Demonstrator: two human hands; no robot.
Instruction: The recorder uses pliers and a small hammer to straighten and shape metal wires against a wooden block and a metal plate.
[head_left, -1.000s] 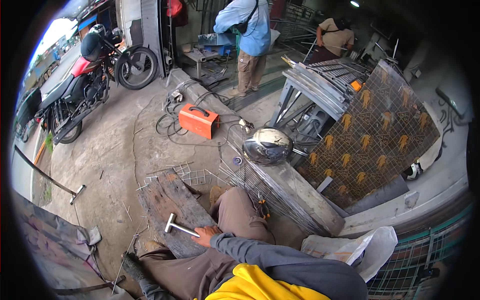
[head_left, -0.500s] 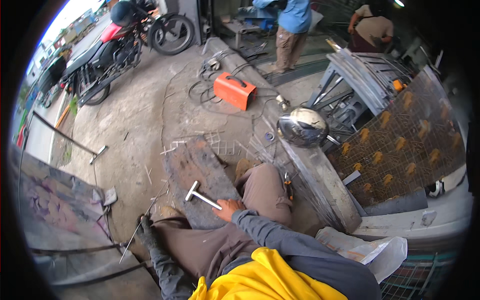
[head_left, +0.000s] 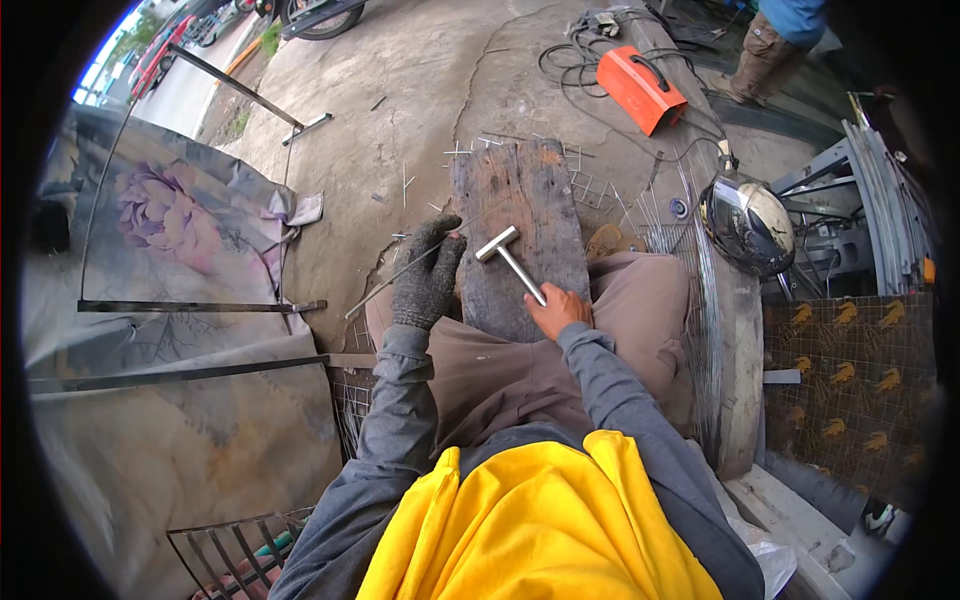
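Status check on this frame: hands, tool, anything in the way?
Left hand, gloved, pinches thin wire rod on wooden board. Right hand, bare, grips metal hammer, head resting on board. Loose wire offcuts beyond board.

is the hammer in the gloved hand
No, the bare right hand grips the metal hammer over the wooden plank, while the gloved left hand holds a thin wire rod.

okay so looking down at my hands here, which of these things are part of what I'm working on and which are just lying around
In use:
- hammer, gripped by the right hand
- thin metal rod, held by the gloved left hand
- wooden board under both

Lying about:
- orange welding machine
- shiny helmet
- floral cloth
- loose wire offcuts
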